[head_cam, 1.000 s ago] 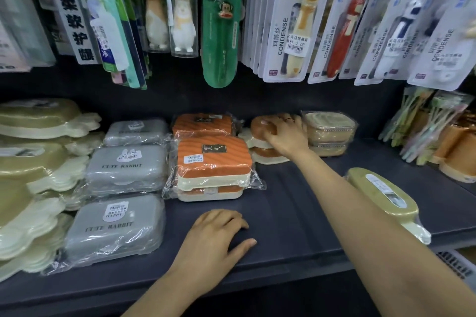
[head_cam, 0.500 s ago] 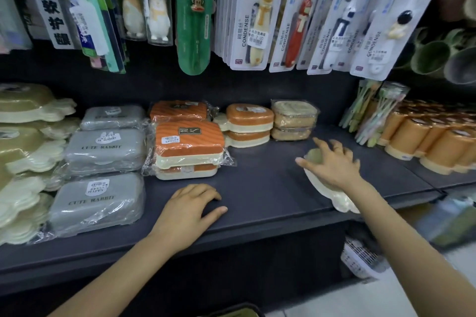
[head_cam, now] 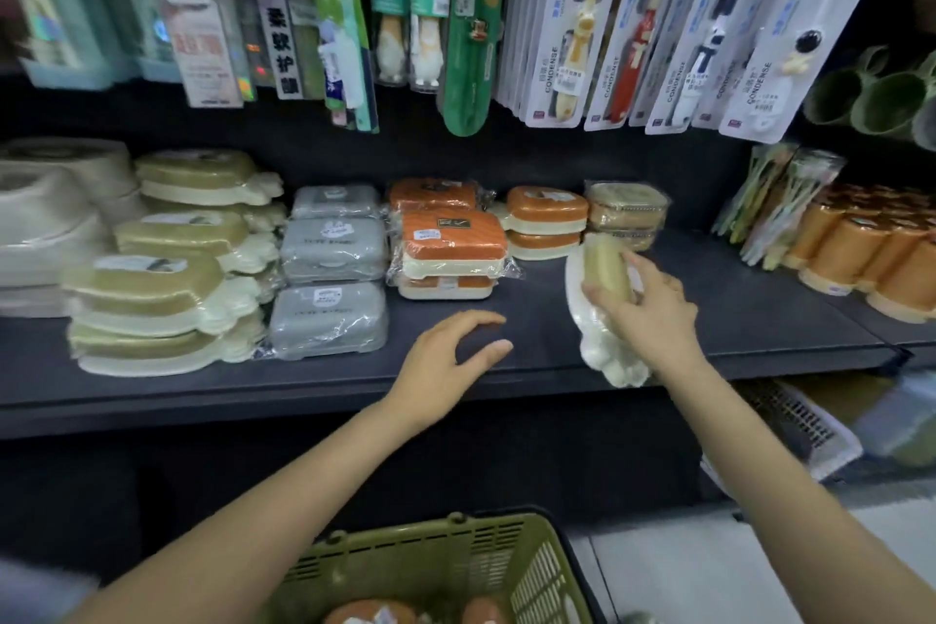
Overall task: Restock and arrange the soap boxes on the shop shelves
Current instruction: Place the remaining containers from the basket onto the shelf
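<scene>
Olive and cream, a wrapped soap box point(head_cam: 605, 304) is clamped in the right hand point(head_cam: 653, 314), fingers curled over its lid, and is held tilted above the shelf point(head_cam: 759, 319), its lobed cream end hanging past the front edge. Half a second ago the same box lay flat on the shelf under that hand; it has since been lifted clear, so a re-placing is judged to be under way. To the left of it, the left hand point(head_cam: 445, 360) is raised off the shelf with fingers loosely arched and apart, nothing held; before, it rested flat there. Just beyond the right hand stand orange boxes point(head_cam: 547, 218) in two stacks, and a clear-wrapped tan pair point(head_cam: 625, 213). Left of the left hand lie grey boxes point(head_cam: 329, 319), then matching olive boxes point(head_cam: 152, 309), the likely home for the held one. Below both arms a green basket point(head_cam: 506, 557) is seen, more orange stock inside.
</scene>
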